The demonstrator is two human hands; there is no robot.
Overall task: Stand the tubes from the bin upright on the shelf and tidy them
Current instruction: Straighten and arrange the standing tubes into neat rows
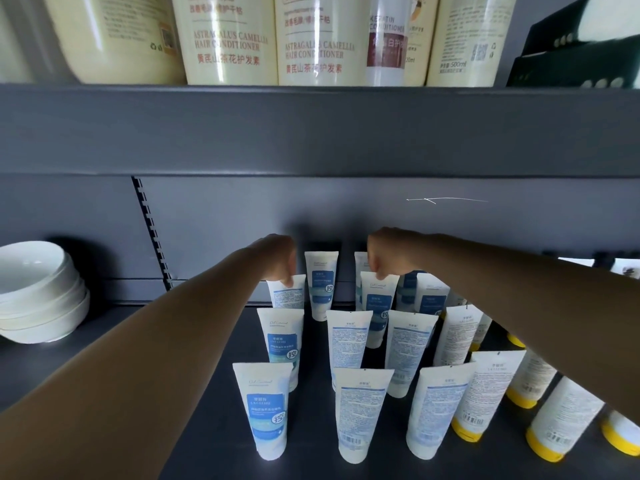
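Head view: left hand, frame centre, fingers curled down, pinching the top edge of a rear tube. Right hand beside it, pinching the crimp of another rear tube. White-and-blue tubes stand cap-down in rows on the dark shelf below (labels face mixed ways). Yellow-capped tubes lower right; stacked white bowls far left; conditioner bottles along the top.
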